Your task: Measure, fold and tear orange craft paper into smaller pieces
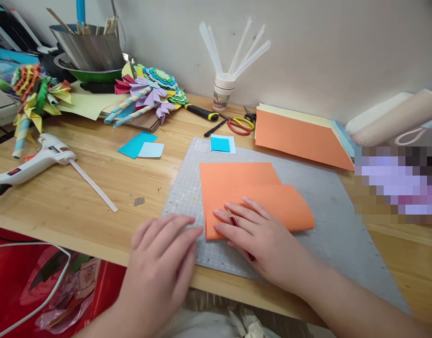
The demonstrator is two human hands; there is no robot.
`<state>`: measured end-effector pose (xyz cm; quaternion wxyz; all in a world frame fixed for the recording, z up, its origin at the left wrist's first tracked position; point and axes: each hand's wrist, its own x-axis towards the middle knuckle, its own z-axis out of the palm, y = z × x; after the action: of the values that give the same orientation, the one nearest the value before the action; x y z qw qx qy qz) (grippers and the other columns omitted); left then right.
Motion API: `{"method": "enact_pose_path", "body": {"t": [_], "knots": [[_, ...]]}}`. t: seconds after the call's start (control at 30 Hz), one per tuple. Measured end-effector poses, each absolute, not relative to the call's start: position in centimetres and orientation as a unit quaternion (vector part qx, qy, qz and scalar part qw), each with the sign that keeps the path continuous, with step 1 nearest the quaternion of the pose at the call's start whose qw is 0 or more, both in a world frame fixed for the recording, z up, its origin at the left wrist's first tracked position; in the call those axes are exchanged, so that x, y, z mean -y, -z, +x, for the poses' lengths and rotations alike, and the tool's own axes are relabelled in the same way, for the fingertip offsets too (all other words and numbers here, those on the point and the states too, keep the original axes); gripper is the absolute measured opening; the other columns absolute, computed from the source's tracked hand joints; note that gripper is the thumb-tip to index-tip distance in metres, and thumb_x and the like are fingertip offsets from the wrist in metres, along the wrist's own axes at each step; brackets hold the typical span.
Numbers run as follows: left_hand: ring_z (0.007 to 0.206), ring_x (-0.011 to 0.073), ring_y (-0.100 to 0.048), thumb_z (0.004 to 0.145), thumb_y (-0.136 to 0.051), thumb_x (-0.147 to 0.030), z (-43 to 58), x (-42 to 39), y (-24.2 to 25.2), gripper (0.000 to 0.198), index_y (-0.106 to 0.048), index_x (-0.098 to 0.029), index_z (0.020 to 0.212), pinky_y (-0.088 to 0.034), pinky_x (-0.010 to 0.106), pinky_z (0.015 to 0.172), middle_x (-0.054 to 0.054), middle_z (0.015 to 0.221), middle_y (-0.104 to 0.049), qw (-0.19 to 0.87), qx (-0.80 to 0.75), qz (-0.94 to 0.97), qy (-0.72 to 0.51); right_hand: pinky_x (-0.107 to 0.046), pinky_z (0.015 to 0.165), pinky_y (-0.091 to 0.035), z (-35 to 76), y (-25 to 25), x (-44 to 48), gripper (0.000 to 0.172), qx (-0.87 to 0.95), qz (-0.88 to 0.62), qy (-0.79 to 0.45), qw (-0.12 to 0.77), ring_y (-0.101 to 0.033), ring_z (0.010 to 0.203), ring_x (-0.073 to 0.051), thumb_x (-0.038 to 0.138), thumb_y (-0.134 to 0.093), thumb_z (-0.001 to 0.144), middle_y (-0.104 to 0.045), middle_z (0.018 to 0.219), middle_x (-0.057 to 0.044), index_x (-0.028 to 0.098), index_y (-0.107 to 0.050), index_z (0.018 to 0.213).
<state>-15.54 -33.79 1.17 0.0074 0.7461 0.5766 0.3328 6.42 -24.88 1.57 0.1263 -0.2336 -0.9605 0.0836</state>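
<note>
A sheet of orange paper (237,180) lies on the grey cutting mat (181,192), its right part curled over toward the near side in a loose, uncreased fold. My right hand (261,232) rests on the near edge of this paper, fingers stretched to the left. Tucked between those fingers is a red-and-black striped pencil (233,220), partly hidden by them. Just left of the paper's near corner, my left hand (166,258) hovers with fingers extended and nothing in it. Whether its fingertips touch the paper I cannot tell.
Blue paper squares (220,144) lie on the mat's far edge, others (138,144) beside it. A glue gun (43,159) lies left. Behind are paper flowers (149,91), scissors (240,126), a cup stack (223,91) with glue sticks, and coloured sheets (297,136).
</note>
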Motion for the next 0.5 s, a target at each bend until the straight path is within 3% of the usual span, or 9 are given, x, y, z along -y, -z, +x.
{"method": "enact_pose_path", "body": {"t": [0.2,0.3,0.5], "knots": [[0.107,0.0177,-0.058,0.091,-0.047,-0.017,-16.9,32.6,-0.7,0.029,-0.068,-0.032,0.103,-0.032,0.037,0.098,-0.003,0.112,-0.068,0.046,-0.540,0.787,-0.293,-0.053,0.107,-0.040,6.5,-1.3,24.9,0.054,0.970,-0.210,-0.042,0.113,-0.046,0.132,-0.025,0.001,-0.041,0.086,-0.055,0.139,-0.006,0.025,-0.054,0.132],[0.106,0.0165,-0.059,0.091,-0.048,-0.018,-16.5,32.8,-0.3,0.027,-0.068,-0.031,0.103,-0.030,0.036,0.099,-0.004,0.109,-0.070,0.039,-0.538,0.790,-0.292,-0.049,0.107,-0.041,6.4,-1.3,24.9,0.049,0.973,-0.198,-0.031,0.118,-0.047,0.130,-0.024,0.004,-0.041,0.089,-0.055,0.138,-0.006,0.025,-0.055,0.131],[0.103,0.0168,-0.060,0.091,-0.048,-0.019,-16.3,32.8,-0.2,0.025,-0.068,-0.028,0.102,-0.031,0.036,0.098,-0.003,0.107,-0.071,0.027,-0.537,0.792,-0.291,-0.045,0.106,-0.044,6.0,-1.5,25.0,0.031,0.966,-0.190,0.001,0.177,-0.056,0.121,-0.024,0.007,-0.046,0.091,-0.066,0.123,-0.009,0.020,-0.067,0.110]]}}
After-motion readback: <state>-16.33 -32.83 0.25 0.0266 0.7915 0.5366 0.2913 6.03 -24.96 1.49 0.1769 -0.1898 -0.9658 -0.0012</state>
